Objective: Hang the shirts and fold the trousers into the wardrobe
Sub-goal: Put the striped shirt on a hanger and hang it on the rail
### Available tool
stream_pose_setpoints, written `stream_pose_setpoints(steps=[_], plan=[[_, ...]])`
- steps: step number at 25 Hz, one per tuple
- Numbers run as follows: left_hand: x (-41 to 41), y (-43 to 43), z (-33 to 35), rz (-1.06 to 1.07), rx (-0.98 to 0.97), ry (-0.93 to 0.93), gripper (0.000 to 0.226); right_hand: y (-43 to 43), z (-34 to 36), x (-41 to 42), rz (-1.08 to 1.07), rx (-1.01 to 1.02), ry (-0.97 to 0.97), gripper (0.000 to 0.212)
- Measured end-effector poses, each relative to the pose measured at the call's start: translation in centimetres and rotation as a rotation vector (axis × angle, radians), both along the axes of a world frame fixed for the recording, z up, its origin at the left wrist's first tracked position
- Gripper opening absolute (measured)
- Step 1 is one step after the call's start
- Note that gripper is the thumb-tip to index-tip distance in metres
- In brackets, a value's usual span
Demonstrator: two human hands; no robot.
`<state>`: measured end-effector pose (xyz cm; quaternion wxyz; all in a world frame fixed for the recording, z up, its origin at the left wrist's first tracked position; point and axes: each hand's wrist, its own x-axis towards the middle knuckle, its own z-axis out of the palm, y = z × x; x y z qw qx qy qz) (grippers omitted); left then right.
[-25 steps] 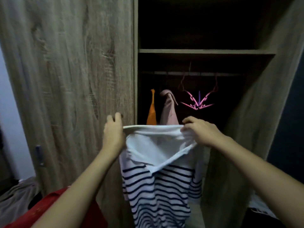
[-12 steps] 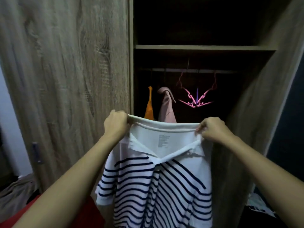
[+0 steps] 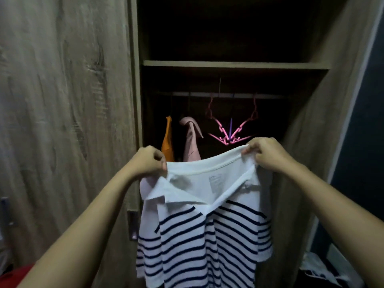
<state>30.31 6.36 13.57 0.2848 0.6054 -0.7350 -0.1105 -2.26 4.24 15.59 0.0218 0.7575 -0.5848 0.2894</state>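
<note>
I count two bare hands, my left hand [image 3: 148, 161] and my right hand [image 3: 268, 155]. One white polo shirt with navy stripes [image 3: 204, 231]. Two garments on the rail: one orange garment [image 3: 168, 140] and one pale pink garment [image 3: 191, 140]. The cluster of pink plastic hangers [image 3: 228, 129] overlaps too much to count. One wooden shelf [image 3: 234, 65].

A home bedroom: an open wood-grain laminate wardrobe [image 3: 68, 100] with a shelf [image 3: 234, 64], a hanging rail [image 3: 226, 95], pink plastic hangers [image 3: 230, 129] and hung orange [image 3: 168, 142] and pink garments [image 3: 192, 142].
</note>
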Motion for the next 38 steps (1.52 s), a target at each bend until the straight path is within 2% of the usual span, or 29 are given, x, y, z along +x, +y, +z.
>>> stream_pose_setpoints(steps=[2,5,7,12,14,18,19,23,24,27,30,32,35,38], plan=[[-2.3,-1.6,0.8,-0.109,0.069,0.106,0.02,-2.0,1.2,-0.9,0.028,-0.021,0.033,0.049],[-6.6,-5.4,2.4,0.019,-0.209,0.238,0.012,-4.0,2.5,-0.3,0.082,-0.001,0.129,0.044],[-9.7,-8.6,3.2,0.056,-0.288,0.373,0.016,-5.2,2.6,-0.1,0.105,-0.001,0.212,0.04],[-15.6,-20.5,3.5,0.006,-0.011,0.826,0.034,-8.4,2.7,-2.0,0.107,-0.018,0.304,0.036],[-16.9,-23.9,3.2,0.025,0.047,0.92,0.038,-8.9,2.4,-2.4,0.11,-0.032,0.304,0.039],[-20.1,-28.2,2.5,0.124,0.06,0.854,0.059,-10.3,2.5,-4.3,0.12,-0.079,0.315,0.043],[-20.7,-28.9,2.4,0.123,0.047,0.856,0.055,-10.7,2.5,-4.8,0.119,-0.085,0.312,0.043],[-20.7,-31.3,2.6,0.094,-0.1,0.914,0.014,-11.7,2.0,-5.9,0.113,-0.078,0.255,0.043],[-20.6,-30.9,2.9,0.078,-0.129,0.917,0.013,-12.0,1.8,-5.9,0.115,-0.076,0.238,0.043],[-20.2,-27.4,3.1,0.07,-0.276,0.81,0.014,-12.6,0.8,-5.3,0.138,-0.075,0.216,0.043],[-18.3,-21.7,1.6,0.124,-0.362,0.555,0.041,-12.6,-0.5,-4.2,0.138,-0.068,0.192,0.041],[-16.1,-17.2,-0.2,0.233,-0.376,0.399,0.046,-12.8,-1.2,-3.9,0.109,-0.058,0.21,0.041],[-11.5,-10.7,-3.8,0.367,-0.471,0.328,0.034,-12.9,-2.0,-2.7,0.064,-0.024,0.242,0.038],[-6.2,-5.4,-6.9,0.365,-0.526,0.311,0.023,-12.0,-2.8,-0.4,0.048,0.033,0.281,0.04]])
